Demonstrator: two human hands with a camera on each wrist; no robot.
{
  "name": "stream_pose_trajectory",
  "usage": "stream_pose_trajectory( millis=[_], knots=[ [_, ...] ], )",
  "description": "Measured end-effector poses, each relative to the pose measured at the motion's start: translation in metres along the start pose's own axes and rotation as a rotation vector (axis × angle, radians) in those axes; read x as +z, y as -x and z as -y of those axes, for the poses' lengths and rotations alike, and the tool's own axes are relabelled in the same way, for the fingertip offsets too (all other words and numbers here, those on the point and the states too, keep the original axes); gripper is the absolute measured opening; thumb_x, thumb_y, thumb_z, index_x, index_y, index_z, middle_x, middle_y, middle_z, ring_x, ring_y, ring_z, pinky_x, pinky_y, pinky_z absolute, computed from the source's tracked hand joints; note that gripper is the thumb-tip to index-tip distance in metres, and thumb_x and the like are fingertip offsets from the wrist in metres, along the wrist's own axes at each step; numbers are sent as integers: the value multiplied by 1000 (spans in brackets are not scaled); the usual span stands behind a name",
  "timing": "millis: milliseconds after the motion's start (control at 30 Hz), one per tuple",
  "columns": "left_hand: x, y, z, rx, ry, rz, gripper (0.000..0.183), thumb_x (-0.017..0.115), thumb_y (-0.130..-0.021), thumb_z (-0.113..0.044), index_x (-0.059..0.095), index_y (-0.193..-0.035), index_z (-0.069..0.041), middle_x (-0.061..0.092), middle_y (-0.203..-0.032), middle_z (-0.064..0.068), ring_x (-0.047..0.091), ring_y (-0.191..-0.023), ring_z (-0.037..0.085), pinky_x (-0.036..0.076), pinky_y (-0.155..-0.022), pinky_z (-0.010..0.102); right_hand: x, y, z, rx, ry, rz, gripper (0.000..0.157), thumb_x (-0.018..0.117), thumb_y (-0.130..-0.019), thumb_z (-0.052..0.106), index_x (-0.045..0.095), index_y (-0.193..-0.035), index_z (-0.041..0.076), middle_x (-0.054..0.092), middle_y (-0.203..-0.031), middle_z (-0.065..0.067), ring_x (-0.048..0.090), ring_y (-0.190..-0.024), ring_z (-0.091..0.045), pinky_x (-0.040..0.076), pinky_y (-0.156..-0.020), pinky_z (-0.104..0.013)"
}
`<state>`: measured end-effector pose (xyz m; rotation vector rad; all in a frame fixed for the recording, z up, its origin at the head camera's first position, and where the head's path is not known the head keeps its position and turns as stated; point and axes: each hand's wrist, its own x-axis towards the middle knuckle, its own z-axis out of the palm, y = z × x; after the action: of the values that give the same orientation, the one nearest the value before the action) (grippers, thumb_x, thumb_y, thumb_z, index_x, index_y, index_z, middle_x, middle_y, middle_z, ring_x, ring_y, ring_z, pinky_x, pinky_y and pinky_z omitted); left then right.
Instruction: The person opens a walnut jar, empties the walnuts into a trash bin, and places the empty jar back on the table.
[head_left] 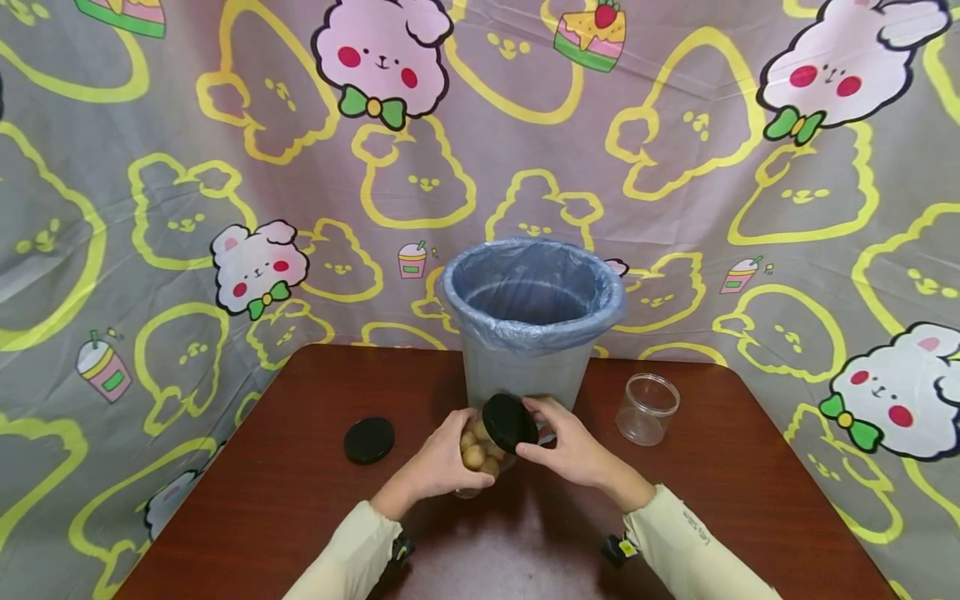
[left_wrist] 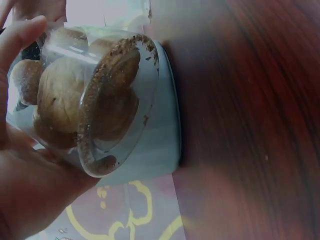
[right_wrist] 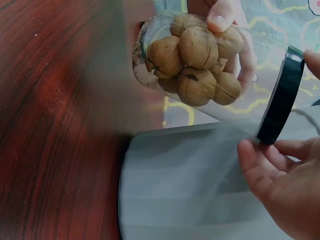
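Hands [head_left: 442, 458] [head_left: 573, 450] grip the slanting jar [right_wrist: 256, 95] and its black lid [right_wrist: 281, 97], lidded end up and right.

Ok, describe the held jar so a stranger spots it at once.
Find the blue-lined bin on the brown table. Just in front, the left hand grips a tilted clear jar. Unlike the lidless jar standing to the right, it contains walnuts and has a black lid.

Backdrop [head_left: 480, 137]: bright, fairly even beyond the left hand [head_left: 441, 460] and right hand [head_left: 570, 450].
Tabletop [head_left: 285, 467]: pale glare on the hands' near side; darker in both wrist views.
Jar [right_wrist: 212, 72]: white glints beside the left hand; fairly crisp in the right wrist view.
Lid [right_wrist: 282, 95]: bright gleam near the right hand.
Left wrist view: soft, hazy.
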<state>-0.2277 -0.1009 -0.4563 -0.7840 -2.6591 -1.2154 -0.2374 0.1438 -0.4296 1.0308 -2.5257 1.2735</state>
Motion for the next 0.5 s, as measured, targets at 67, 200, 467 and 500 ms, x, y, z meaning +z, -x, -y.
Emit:
stream_pose_trajectory(
  millis=[67,200,467,500],
  knots=[
    [3,0,-3,5,-21,-5,88,86,-60,-34,42,-130,-7,48,-112,2,54,-92,15,47,-78,29,0,0,1,7,29,-8,64,72,-83,27,46,-134,-1,52,-124,-11,56,-102,-25,51,-77,-34],
    [9,-1,-6,22,-85,-22,88,85,-59,-37,42,-130,-7,47,-112,3,53,-91,14,47,-77,30,-1,1,1,14,81,-22,65,72,-82,30,47,-134,-2,52,-124,-11,54,-101,-25,49,-80,-38],
    [17,-2,-14,37,-203,-41,90,84,-58,-42,43,-130,-8,49,-110,3,50,-91,13,47,-77,29,-2,2,3,73,145,-19,69,72,-79,42,49,-132,3,52,-123,-7,52,-110,-23,43,-91,-42],
    [18,-2,-14,38,-214,-43,90,84,-58,-43,43,-130,-8,49,-110,3,50,-91,13,47,-77,29,-2,2,4,81,150,-17,70,72,-79,43,49,-132,3,52,-123,-7,51,-110,-22,42,-92,-43]
  ],
)
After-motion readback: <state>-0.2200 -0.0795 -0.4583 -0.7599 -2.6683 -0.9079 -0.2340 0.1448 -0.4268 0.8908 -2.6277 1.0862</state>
